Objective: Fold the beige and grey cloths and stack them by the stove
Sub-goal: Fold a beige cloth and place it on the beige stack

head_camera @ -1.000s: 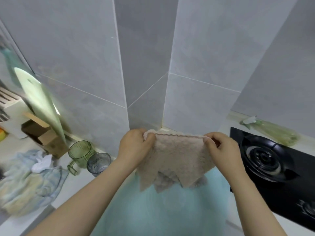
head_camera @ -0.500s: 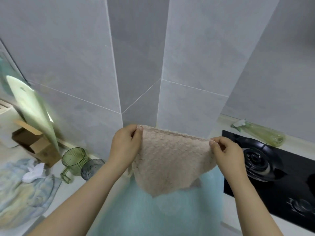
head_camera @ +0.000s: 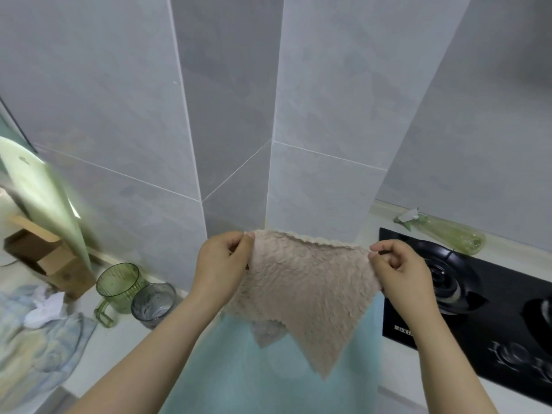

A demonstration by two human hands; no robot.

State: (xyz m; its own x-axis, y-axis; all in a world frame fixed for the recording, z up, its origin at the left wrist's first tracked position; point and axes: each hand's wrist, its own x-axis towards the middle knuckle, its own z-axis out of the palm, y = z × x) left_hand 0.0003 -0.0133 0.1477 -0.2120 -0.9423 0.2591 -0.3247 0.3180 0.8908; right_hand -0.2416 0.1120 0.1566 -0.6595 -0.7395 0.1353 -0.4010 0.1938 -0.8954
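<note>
A wall of large pale grey tiles (head_camera: 328,85) rose behind the grip and filled most of the scene. Below the grip a smooth, pale turquoise fabric (head_camera: 268,383) lay spread out, probably as a clean surface for folding. To the right of the grip, close beside the right wrist, sat a glossy black glass gas stove (head_camera: 484,318) with round burners, the spot where the finished stack belonged. Far to the left of the grip, a crumpled blue-and-cream fabric (head_camera: 35,339) lay in a heap on the white counter.

Between the person's two hands hung the fluffy beige square cloth (head_camera: 304,288), lifted clear of the turquoise fabric. Its top edge was stretched nearly level from one pinch to the other, while a lower corner drooped to a point below the right-hand pinch. A second, darker flap showed behind it, so it looked partly doubled already. Holding it taut in the air likely let the edges line up before the next fold. I could not pick out a grey cloth with certainty.

The left hand (head_camera: 222,270) pinched the top left corner between thumb and curled fingers. The right hand (head_camera: 400,273) pinched the top right corner the same way.

Beyond the right hand, a pale green bottle (head_camera: 448,234) lay on its side behind the stove. Left of the left hand stood a ribbed green plastic mug (head_camera: 118,283), with a smaller smoky grey glass tumbler (head_camera: 153,303) just beside it.
</note>
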